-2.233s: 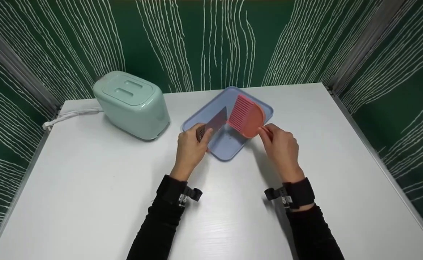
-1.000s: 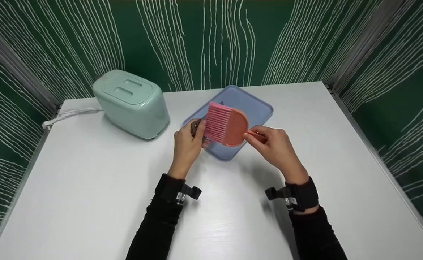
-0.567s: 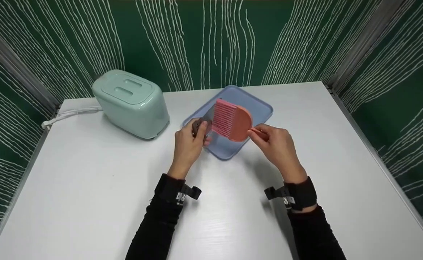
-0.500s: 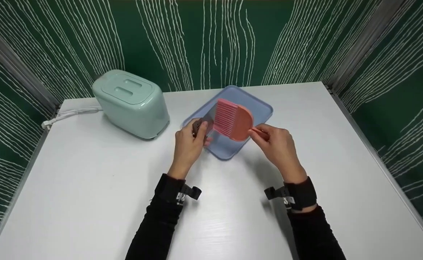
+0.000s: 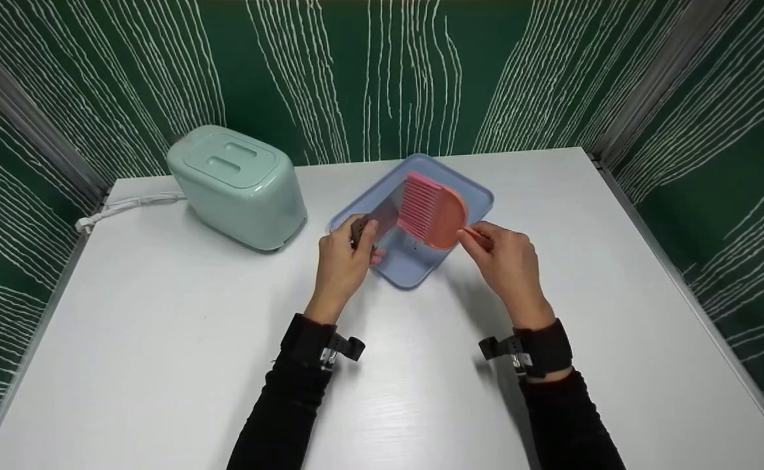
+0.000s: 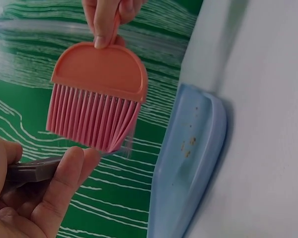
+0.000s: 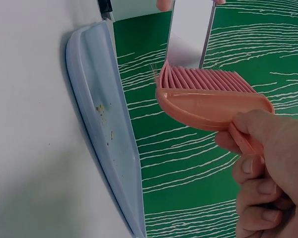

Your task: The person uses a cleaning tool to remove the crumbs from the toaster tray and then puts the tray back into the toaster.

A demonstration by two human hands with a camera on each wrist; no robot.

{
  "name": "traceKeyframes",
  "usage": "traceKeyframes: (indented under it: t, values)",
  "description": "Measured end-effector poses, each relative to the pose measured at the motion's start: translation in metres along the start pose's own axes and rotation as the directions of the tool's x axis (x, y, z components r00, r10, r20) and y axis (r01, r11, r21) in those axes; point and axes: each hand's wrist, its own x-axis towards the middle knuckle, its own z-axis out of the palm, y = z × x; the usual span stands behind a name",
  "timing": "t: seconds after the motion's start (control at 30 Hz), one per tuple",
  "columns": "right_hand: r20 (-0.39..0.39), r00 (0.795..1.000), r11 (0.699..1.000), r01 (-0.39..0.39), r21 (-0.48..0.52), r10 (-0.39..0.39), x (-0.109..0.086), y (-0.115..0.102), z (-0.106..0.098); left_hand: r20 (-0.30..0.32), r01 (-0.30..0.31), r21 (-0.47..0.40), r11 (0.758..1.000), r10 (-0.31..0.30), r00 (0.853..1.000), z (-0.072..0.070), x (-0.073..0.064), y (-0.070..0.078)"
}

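Over the blue tray (image 5: 408,273), my left hand (image 5: 345,262) grips the dark end (image 6: 35,171) of a thin metal crumb tray (image 7: 190,37), which is tilted. My right hand (image 5: 505,264) pinches the handle of an orange brush (image 5: 447,219) with pink bristles (image 6: 84,116). In the right wrist view the bristle tips meet the lower end of the metal face. Small brown crumbs (image 6: 189,144) lie scattered on the floor of the blue tray. The brush covers part of the crumb tray in the head view.
A mint-green toaster (image 5: 238,189) stands at the back left of the white table (image 5: 192,365). Its white cord (image 5: 134,203) runs to the left edge. Green walls with white streaks (image 5: 414,78) enclose the table at the back and sides.
The brush was farther right, swung left across the crumb tray, and has since drawn back to the right and away. My left hand has stayed nearly in place, with the crumb tray's tilt changing.
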Motion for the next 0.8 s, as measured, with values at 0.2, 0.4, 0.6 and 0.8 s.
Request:
traceKeyframes:
  t: [0.2, 0.4, 0.6, 0.8]
  values:
    - [-0.041, 0.999, 1.000, -0.004, -0.023, 0.003, -0.001, 0.003, 0.001, 0.002, -0.016, 0.015, 1.000, 0.016, 1.000, 0.001, 0.000, 0.001]
    - [-0.079, 0.997, 0.999, -0.018, -0.042, 0.015, 0.000, 0.006, 0.002, 0.002, -0.032, 0.029, 0.999, 0.032, 0.999, 0.000, 0.000, 0.001]
    - [-0.096, 0.995, 0.998, -0.027, -0.049, 0.022, 0.000, 0.010, 0.002, -0.001, -0.031, 0.045, 0.999, 0.031, 1.000, 0.001, 0.000, 0.002]
    - [-0.100, 0.994, 0.999, -0.042, -0.035, 0.038, 0.001, 0.012, 0.000, 0.001, -0.037, 0.046, 0.998, 0.037, 0.999, 0.001, -0.001, 0.002]
